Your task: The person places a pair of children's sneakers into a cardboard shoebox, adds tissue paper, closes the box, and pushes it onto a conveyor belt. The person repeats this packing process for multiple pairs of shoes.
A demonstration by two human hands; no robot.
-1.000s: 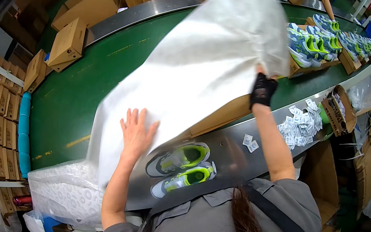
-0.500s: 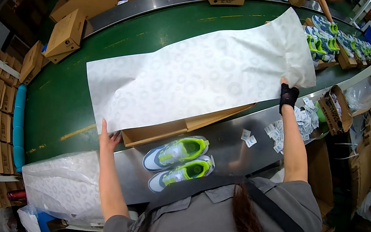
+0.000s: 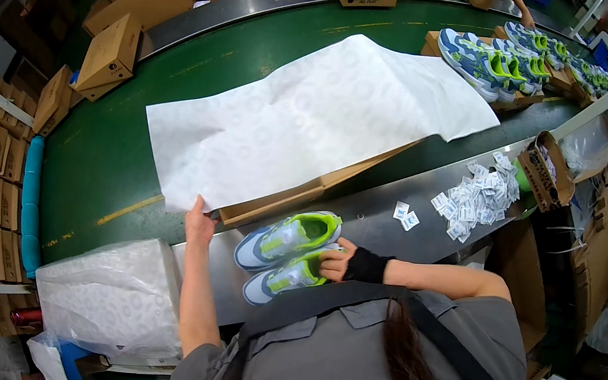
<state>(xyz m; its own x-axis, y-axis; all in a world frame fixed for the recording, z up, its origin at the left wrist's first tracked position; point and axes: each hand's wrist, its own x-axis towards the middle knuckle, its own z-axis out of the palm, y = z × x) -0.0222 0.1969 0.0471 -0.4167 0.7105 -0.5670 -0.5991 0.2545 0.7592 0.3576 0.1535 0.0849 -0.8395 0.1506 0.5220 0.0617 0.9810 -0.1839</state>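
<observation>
A large white sheet of patterned tissue paper [image 3: 318, 111] lies spread over an open brown shoebox [image 3: 273, 205], hiding most of it. My left hand [image 3: 200, 225] pinches the near left corner of the sheet beside the box's end. In front of the box, a pair of blue-grey and white sneakers [image 3: 287, 240] with lime green lining rests on the metal ledge. My right hand [image 3: 340, 261], in a black fingerless glove, has its fingers curled at the heel openings of the pair. How firmly it grips them is partly hidden.
White sachets [image 3: 482, 197] are heaped on the metal ledge [image 3: 369, 234] at right. Bagged tissue paper [image 3: 110, 298] sits at lower left. Along the green conveyor belt [image 3: 95, 177] stand boxes topped with sneakers [image 3: 488, 68]. A co-worker's arm [image 3: 522, 5] reaches in at the far right.
My right hand has let go of the tissue paper's right end and come down to the sneakers. The paper's right end has sunk. The boxes of sneakers at the far right have come closer.
</observation>
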